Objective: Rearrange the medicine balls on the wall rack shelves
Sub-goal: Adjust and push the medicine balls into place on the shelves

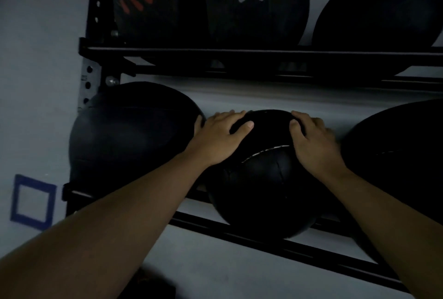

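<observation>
A black medicine ball with pale stitched seams [261,183] rests in the middle of the lower shelf rails [299,250]. My left hand [220,138] lies on its upper left side and my right hand [311,143] on its upper right, fingers curled over the top toward the wall. A larger black ball [129,135] sits to its left, and part of another black ball [402,155] is at the right edge. On the upper shelf [239,53] stand a ball with a red hand print [155,3], a ball with a pale hand print [256,3] and a plain black ball [383,11].
The black rack upright with holes [96,11] is fixed to a grey wall. A blue tape square [32,201] is stuck on the wall at the lower left. The light is dim.
</observation>
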Demonstrator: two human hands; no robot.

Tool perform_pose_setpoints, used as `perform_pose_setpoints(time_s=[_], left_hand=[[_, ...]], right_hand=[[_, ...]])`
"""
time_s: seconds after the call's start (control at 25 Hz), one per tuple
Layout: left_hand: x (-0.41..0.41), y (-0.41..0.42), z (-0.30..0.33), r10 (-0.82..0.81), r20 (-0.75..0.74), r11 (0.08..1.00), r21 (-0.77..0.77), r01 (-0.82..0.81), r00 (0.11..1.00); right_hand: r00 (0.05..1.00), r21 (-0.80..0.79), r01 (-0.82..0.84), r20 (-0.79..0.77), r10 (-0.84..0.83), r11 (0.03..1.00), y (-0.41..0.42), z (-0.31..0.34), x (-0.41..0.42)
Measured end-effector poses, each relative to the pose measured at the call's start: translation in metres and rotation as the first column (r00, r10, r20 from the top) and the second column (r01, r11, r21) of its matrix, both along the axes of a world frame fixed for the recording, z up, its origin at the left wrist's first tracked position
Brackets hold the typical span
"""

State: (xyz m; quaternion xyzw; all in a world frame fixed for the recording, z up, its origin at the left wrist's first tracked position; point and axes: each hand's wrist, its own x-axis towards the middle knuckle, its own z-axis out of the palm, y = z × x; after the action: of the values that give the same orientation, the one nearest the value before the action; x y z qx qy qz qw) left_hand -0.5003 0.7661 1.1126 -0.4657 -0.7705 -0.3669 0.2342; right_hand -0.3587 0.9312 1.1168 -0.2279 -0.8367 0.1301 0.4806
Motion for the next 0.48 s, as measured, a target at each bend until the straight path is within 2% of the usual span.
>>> perform_pose_setpoints(time_s=[0.12,0.24,0.36,0.48], left_hand=[[-0.045,-0.057,0.014,0.190,-0.112,0.977,0.116,-0.177,0.975],[-0.102,-0.120,0.027,0.346,-0.083,0.914,0.255,-0.316,0.935],[-0.163,-0.184,0.025,0.300,0.115,0.887,0.331,-0.322,0.947],[-0.212,-0.229,0.008,0.203,0.207,0.931,0.262,-0.254,0.957]], right_hand=[[0.997,0.114,0.073,-0.023,-0.071,0.991,-0.047,0.019,-0.020],[0.998,0.179,-0.057,-0.021,0.062,0.982,-0.119,0.037,-0.074],[0.982,0.138,-0.187,0.044,0.182,0.973,-0.197,0.043,-0.144],[0.972,0.105,-0.193,0.154,0.176,0.976,-0.249,0.035,-0.200]])
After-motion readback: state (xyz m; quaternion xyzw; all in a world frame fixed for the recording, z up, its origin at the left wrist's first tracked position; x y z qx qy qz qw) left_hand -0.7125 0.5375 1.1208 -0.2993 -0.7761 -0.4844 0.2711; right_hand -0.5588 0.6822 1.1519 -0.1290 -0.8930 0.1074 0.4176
